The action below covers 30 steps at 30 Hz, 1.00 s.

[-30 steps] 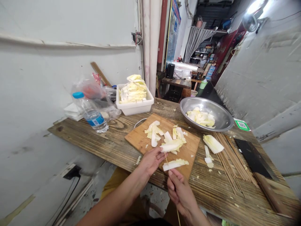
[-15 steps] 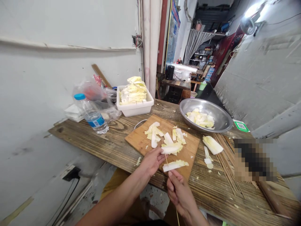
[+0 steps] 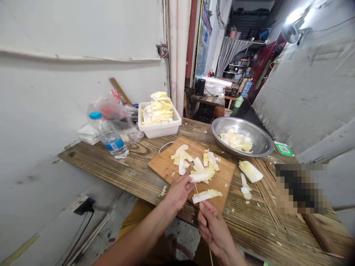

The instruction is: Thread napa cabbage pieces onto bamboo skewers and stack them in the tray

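Observation:
My left hand [image 3: 178,194] pinches the white end of a napa cabbage leaf strip [image 3: 203,174] over the near half of the wooden cutting board [image 3: 161,163]. In my right hand [image 3: 213,224] is a thin bamboo skewer [image 3: 196,188], its lower end sticking out below the fist. A second cabbage strip [image 3: 210,194] sits along the skewer, just above my right fingertips. The skewer's tip reaches the underside of the left hand's strip; whether it has gone in, I cannot tell. More cut cabbage pieces [image 3: 182,159] lie on the board.
A white tub [image 3: 158,132] piled with cabbage and a water bottle [image 3: 112,142] stand left. At the right are a steel bowl [image 3: 260,142] of cabbage, a cabbage chunk [image 3: 251,171], loose skewers [image 3: 267,199] and a blurred-out object [image 3: 301,188]. The wall borders the table's left.
Almost nothing differs. Both hands keep their holds on the strip and the skewer, and the view has shifted very slightly.

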Tool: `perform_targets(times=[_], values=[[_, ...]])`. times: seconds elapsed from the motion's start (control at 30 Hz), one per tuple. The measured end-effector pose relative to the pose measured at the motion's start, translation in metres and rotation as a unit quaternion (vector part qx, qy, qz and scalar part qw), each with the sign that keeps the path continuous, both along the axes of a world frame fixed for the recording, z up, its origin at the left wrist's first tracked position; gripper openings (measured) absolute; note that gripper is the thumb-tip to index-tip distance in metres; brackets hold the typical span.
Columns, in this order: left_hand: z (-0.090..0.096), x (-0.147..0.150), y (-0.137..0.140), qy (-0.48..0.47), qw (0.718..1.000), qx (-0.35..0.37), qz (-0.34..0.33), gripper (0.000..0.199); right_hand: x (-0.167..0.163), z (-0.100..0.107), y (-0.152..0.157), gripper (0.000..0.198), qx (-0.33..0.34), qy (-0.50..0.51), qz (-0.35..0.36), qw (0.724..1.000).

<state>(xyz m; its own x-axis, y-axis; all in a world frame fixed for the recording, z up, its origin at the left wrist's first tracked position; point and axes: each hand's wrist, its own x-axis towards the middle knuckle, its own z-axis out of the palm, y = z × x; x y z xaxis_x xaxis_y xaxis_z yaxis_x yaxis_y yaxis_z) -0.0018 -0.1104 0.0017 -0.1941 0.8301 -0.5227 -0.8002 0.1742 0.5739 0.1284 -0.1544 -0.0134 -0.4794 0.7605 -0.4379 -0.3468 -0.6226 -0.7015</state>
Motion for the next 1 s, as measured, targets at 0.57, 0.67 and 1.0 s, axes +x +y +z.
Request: perform_targets(times=[0.57, 0.67, 1.0], values=[[0.004, 0.004, -0.002, 0.015, 1.0, 0.018, -0.005, 0.017, -0.004, 0.003, 0.0, 0.044, -0.006, 0.001, 0.002, 1.0], [0.004, 0.004, -0.001, 0.019, 1.0, 0.021, -0.006, 0.016, -0.005, 0.003, 0.001, 0.045, -0.005, -0.001, 0.001, 1.0], [0.004, 0.004, -0.002, 0.034, 0.998, 0.029, -0.042, 0.011, -0.01, 0.005, 0.009, 0.045, 0.024, -0.012, -0.006, 1.0]])
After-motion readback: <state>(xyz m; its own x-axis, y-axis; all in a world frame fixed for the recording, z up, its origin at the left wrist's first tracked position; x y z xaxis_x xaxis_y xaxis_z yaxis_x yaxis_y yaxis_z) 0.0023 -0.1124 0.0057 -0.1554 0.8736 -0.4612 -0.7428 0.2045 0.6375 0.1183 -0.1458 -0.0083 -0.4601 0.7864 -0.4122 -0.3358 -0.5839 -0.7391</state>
